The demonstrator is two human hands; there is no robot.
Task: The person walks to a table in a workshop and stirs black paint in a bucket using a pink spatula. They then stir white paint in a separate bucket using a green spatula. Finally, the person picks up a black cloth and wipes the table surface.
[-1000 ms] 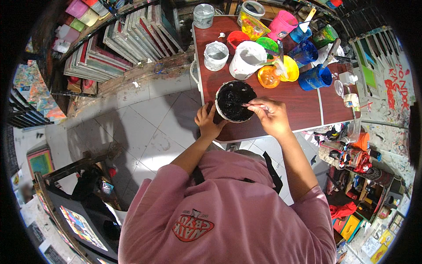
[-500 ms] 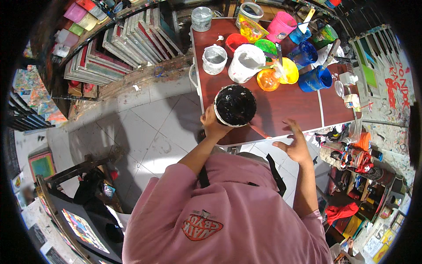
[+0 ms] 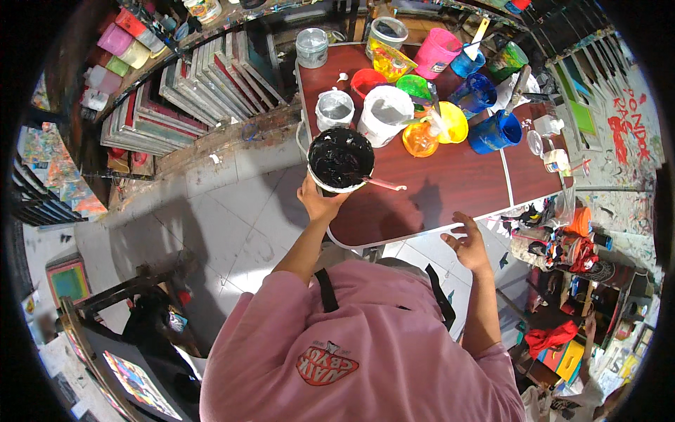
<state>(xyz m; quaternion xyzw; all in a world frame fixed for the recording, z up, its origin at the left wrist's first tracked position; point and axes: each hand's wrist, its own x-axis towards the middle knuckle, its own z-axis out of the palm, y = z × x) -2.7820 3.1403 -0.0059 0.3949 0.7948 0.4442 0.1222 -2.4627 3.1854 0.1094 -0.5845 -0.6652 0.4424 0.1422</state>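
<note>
My left hand [image 3: 320, 202] grips from below a white bucket of black paint [image 3: 340, 159], held up at the near left corner of the dark red table [image 3: 450, 190]. A pink-handled stick [image 3: 383, 183] rests in the bucket and juts out to the right over the tabletop. My right hand [image 3: 470, 245] is empty, fingers spread, hovering at the table's near edge, apart from the bucket. I wear a pink hooded top with dark apron straps.
Behind the bucket stand several paint pots: a white pail [image 3: 383, 114], a clear jar [image 3: 334, 109], orange [image 3: 420, 138], yellow [image 3: 454, 121], green, red, pink and blue [image 3: 496, 131] containers. Framed screens [image 3: 190, 91] lean at the left. Cluttered shelves and rags [image 3: 569, 243] fill the right. Grey tiled floor lies below.
My right hand let go of the stick and dropped to the table's near edge, opening. My left hand kept hold of the black paint bucket, which stayed at the table corner.
</note>
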